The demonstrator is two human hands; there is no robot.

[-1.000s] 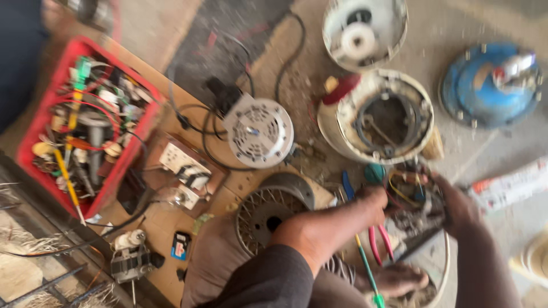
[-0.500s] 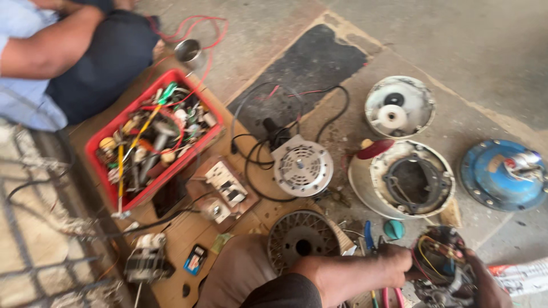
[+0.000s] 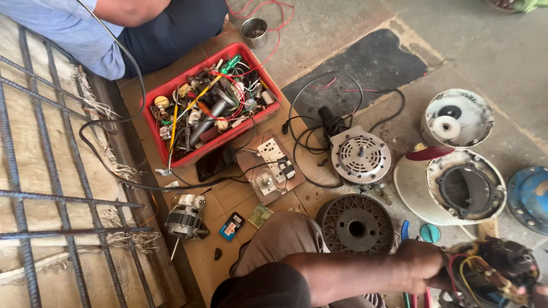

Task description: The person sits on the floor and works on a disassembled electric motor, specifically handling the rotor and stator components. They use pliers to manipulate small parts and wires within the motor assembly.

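Here you are gripping a wound motor core (image 3: 491,274) at the bottom right of the floor (image 3: 502,51), its red and yellow leads spilling over the top; your left hand (image 3: 419,263) is wrapping around its near side with the grip pressed onto the body, probably bracing it low so that it is not rolling. Your right hand (image 3: 539,288) is barely showing at the frame edge, so I cannot tell how its grip is standing. Just beside your forearm a dark ribbed housing (image 3: 357,225) is lying flat, opening up. Farther off, the red plastic tray (image 3: 268,114) is sitting on cardboard, brimming with screwdrivers, wire scraps and small parts. Another person's knees are resting just behind it, next to a small metal cup (image 3: 254,28).
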